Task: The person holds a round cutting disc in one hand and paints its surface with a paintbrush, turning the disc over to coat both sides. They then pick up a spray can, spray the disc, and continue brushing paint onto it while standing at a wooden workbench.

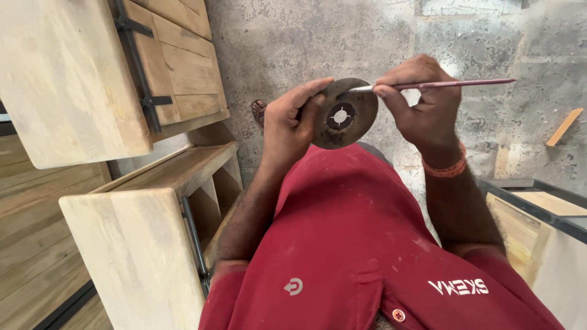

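Gripping a dark disc (342,114), left hand (292,125); right hand (422,104) pinches a brush (440,85), bristles seemingly blurred.

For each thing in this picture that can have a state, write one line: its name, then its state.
Left hand: closed on the disc's edge, holding it up.
Right hand: pinching the brush like a pen.
Disc: round, dark, held on edge, centre hole showing.
Brush: thin, level, tip touching the disc's upper rim.
Cabinet door: wooden, shut, dark metal hinge straps.
Wood strip: lying loose on the concrete floor.

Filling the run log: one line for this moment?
left hand: grips dark disc | right hand: thin brush tip on disc | wooden cabinets beside
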